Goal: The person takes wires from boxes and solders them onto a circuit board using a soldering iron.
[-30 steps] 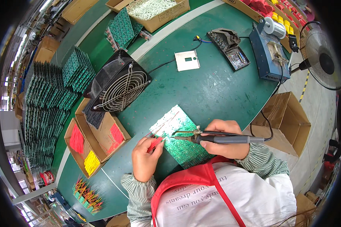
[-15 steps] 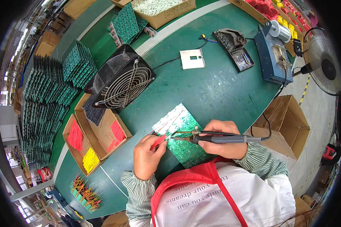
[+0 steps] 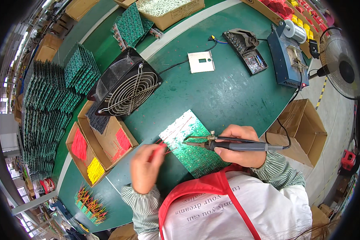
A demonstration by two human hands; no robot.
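A green circuit board lies on the bench in front of me, partly under my right hand. My right hand is closed round a soldering iron with a thin metal feed tube fixed alongside it; its tip hovers over the middle of the board. Just off the board's left edge, my left hand pinches several red wires, and their ends point toward the board. Motion slightly blurs that hand. Some red wires lie across the upper part of the board.
Left stands a divided cardboard box of red, yellow and black wires, beside a black fan. Stacked circuit boards rise behind. A blue soldering station with a solder spool sits far right, above an open carton.
My left hand has drawn back left from the board with the red wires. The soldering iron has shifted slightly right, and its tip is now apart from the left hand.
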